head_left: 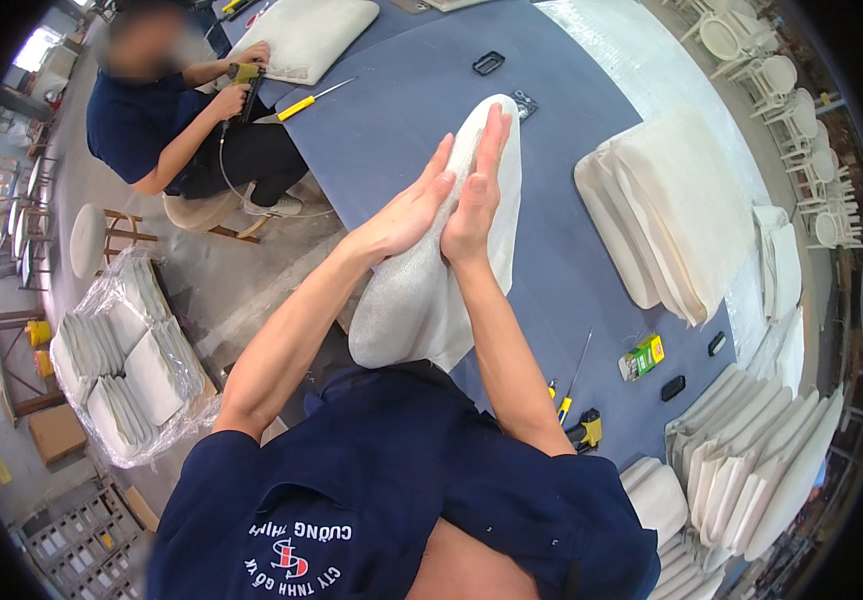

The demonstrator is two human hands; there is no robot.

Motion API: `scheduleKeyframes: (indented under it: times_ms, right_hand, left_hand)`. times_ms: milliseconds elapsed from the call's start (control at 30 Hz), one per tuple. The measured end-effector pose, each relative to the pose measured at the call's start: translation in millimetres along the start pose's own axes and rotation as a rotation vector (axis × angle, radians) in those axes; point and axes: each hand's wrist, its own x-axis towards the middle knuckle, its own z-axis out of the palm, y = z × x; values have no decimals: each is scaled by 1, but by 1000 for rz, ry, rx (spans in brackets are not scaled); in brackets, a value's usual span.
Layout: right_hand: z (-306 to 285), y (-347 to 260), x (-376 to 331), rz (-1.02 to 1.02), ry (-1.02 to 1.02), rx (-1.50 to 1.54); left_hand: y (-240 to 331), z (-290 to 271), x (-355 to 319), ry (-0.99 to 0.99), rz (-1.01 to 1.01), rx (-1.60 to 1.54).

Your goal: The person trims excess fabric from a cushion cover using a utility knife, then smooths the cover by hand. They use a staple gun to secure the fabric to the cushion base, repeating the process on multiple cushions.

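Though its underside is hidden, both hands (411, 218) (473, 212) (flat, uncurled) seemingly press the pale pad (401, 310).

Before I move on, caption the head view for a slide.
Left hand and right hand, fingers outstretched, touch a pale cushion at a blue table; a co-worker grips a yellow-black tool.

The hands (409, 216) (473, 207) hide part of the pale pad (419, 310). The co-worker's head (146, 42) is blurred. The right arm (511, 360) partly hides a yellow-black tool (589, 430), perhaps a nail gun.
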Motion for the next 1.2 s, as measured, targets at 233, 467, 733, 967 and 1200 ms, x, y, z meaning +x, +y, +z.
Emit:
scheduleKeyframes:
  times_ms: [233, 467, 733, 967, 1200]
  right_hand:
    - [1, 42, -42, 51, -118, -150]
    - [-37, 62, -81, 154, -166, -175]
    - [-63, -24, 38, -412, 251, 73]
    - [-100, 177, -253, 459, -123, -553]
    - [-105, 138, -133, 554, -27, -327]
  left_hand:
    - [6, -12, 2, 119, -61, 491]
    - [2, -15, 14, 137, -14, 434]
    - [-12, -27, 6, 160, -63, 427]
    - [5, -16, 9, 138, -79, 417]
    - [13, -9, 15, 24, 21, 34]
